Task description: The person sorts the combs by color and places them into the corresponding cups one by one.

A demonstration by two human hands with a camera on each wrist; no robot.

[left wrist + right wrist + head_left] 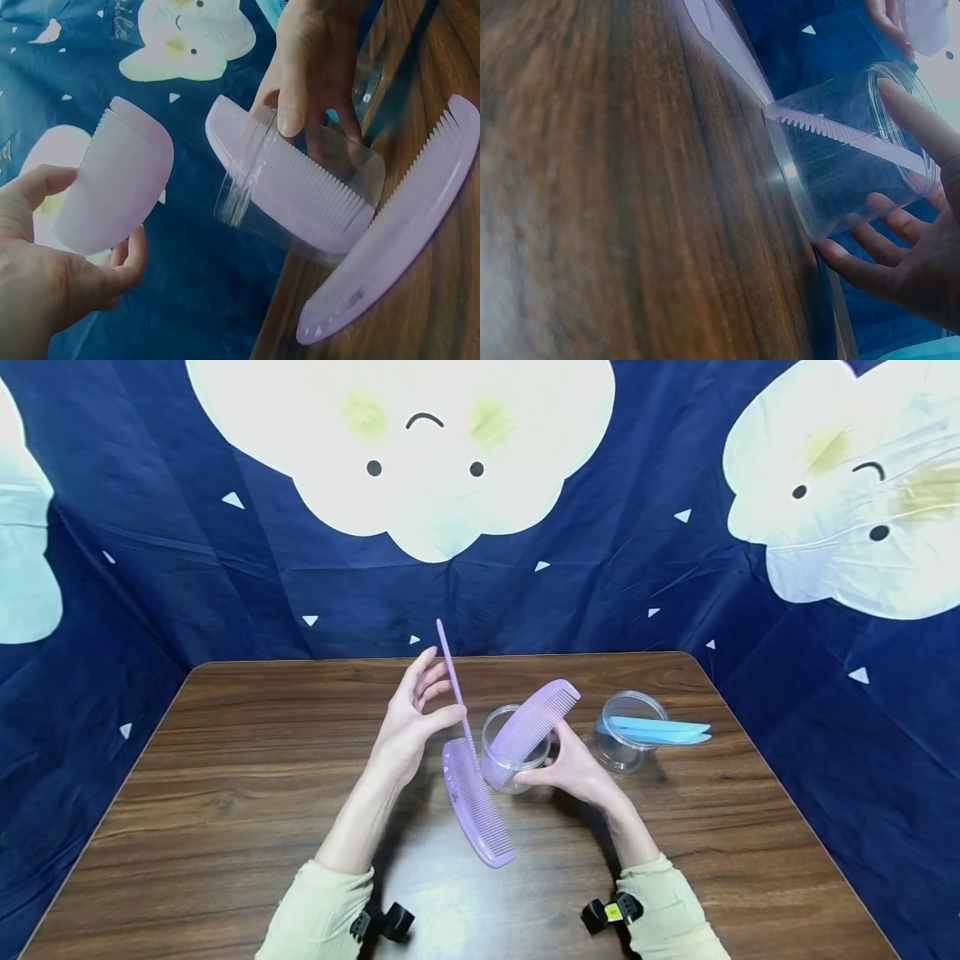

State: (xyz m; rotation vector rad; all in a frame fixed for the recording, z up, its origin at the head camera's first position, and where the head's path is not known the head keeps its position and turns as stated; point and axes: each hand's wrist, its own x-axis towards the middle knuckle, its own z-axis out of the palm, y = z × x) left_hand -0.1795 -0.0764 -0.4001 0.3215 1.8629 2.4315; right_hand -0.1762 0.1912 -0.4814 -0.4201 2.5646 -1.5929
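Observation:
My left hand (pixel 408 727) holds a purple comb (pixel 455 685) upright and edge-on between thumb and fingers; in the left wrist view this comb (pixel 116 184) shows its flat side in the left hand (pixel 52 262). My right hand (pixel 577 768) grips a clear plastic jar (pixel 510 752), tilted toward the left hand, with a second purple comb (pixel 534 720) sticking out of it. In the wrist views the jar (pixel 300 187) (pixel 847 165) has that comb (pixel 315 199) (pixel 847 135) inside. A third purple comb (pixel 476 810) (pixel 405 232) lies flat on the table below the left hand.
A second clear jar (pixel 621 745) stands right of my right hand, with blue combs (pixel 656 731) lying across its mouth. The brown wooden table (pixel 240 777) is backed by a dark blue cloth with white cloud faces (pixel 405 443).

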